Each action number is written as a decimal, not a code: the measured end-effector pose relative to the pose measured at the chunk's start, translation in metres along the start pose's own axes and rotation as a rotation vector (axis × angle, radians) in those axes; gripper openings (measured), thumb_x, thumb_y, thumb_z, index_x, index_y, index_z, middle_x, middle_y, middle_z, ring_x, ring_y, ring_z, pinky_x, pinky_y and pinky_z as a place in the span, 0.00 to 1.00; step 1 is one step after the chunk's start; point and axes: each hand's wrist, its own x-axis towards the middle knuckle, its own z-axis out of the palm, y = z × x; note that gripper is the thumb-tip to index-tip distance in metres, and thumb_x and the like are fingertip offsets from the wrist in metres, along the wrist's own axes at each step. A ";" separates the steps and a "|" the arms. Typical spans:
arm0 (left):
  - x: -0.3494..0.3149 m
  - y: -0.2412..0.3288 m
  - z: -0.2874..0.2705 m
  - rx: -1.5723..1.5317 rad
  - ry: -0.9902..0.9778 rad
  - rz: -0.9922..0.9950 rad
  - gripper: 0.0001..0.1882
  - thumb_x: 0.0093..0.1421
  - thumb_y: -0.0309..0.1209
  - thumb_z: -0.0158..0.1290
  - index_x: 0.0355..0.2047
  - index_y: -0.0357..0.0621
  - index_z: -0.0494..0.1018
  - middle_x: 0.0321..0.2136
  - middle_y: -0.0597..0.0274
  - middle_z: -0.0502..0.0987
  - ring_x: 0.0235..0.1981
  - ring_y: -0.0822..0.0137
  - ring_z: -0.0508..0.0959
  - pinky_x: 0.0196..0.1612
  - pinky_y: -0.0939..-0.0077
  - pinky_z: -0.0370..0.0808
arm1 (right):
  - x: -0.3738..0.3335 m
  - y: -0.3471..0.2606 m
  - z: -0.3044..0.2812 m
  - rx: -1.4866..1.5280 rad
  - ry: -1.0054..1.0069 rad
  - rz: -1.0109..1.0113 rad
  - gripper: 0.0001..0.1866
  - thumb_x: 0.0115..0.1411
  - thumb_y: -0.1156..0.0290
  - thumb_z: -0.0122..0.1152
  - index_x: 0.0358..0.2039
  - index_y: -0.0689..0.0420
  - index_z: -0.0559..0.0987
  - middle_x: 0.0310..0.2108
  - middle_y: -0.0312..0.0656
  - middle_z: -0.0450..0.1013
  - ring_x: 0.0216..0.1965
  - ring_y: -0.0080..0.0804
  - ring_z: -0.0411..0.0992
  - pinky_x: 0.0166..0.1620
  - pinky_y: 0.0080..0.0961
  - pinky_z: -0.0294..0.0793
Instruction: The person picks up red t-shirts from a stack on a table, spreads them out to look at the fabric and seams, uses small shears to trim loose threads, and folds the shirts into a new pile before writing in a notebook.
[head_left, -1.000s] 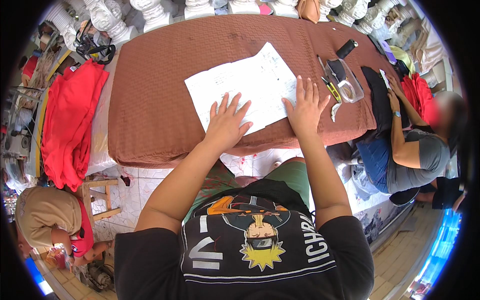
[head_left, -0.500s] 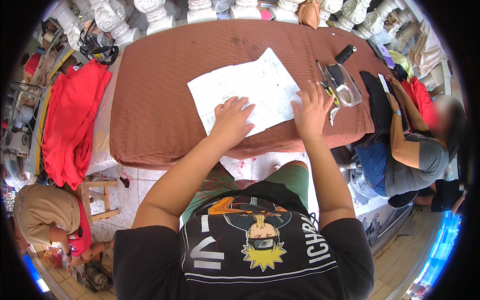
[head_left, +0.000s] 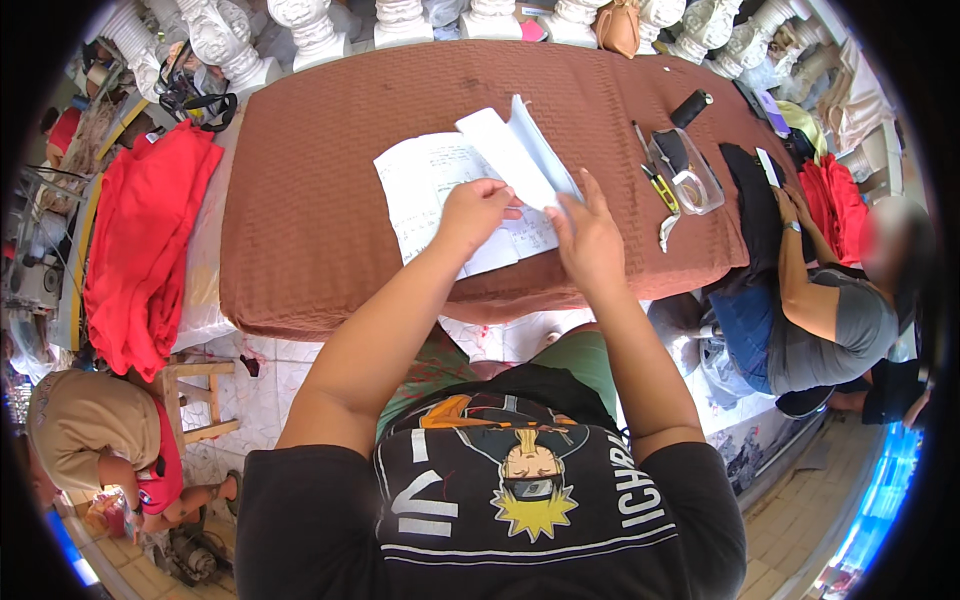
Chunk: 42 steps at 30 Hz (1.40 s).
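Note:
Several white sheets of paper (head_left: 412, 190) with handwriting and creases lie on the brown-covered table before me. On their right side a leaf stands lifted and partly folded over, its pale back showing. My left hand (head_left: 478, 215) rests over the middle of the paper, thumb and fingers pinched together at the lifted leaf's lower corner. At the right edge my right hand (head_left: 592, 240) has its thumb on the leaf and its fingers along the outer side, so the paper lies between them. Part of the lower writing is hidden under my hands.
Right of the paper are a clear plastic box (head_left: 712, 190), yellow thread snips (head_left: 660, 188), a pen (head_left: 640, 135) and a black cylinder (head_left: 691, 107). Red fabric (head_left: 150, 240) hangs at left. A seated person (head_left: 835, 300) handles black cloth (head_left: 755, 200) at right. White balusters (head_left: 400, 20) line the back.
Both hands have come closer together. The right side of the paper, flat before, is now lifted and folded toward the left, with my fingers closed on it.

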 end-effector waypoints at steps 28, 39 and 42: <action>-0.047 -0.007 -0.080 0.306 0.123 -0.196 0.20 0.57 0.33 0.53 0.47 0.35 0.68 0.31 0.56 0.78 0.32 0.70 0.78 0.34 0.76 0.76 | -0.006 0.021 -0.015 -0.813 -0.235 0.038 0.22 0.56 0.68 0.50 0.53 0.53 0.70 0.65 0.51 0.46 0.68 0.46 0.37 0.60 0.66 0.30; -0.058 0.012 -0.044 1.137 0.328 0.168 0.33 0.54 0.32 0.52 0.59 0.38 0.56 0.52 0.47 0.66 0.53 0.51 0.67 0.51 0.53 0.66 | -0.005 -0.004 0.027 -0.612 -0.393 -0.413 0.26 0.58 0.73 0.41 0.60 0.53 0.63 0.63 0.48 0.53 0.67 0.41 0.45 0.64 0.58 0.31; -0.056 0.012 -0.018 1.322 0.409 0.638 0.29 0.56 0.31 0.51 0.58 0.40 0.59 0.59 0.48 0.57 0.59 0.49 0.58 0.57 0.51 0.57 | -0.008 -0.001 0.030 -0.534 -0.439 -0.402 0.29 0.57 0.74 0.42 0.61 0.51 0.60 0.62 0.46 0.56 0.64 0.40 0.53 0.64 0.55 0.35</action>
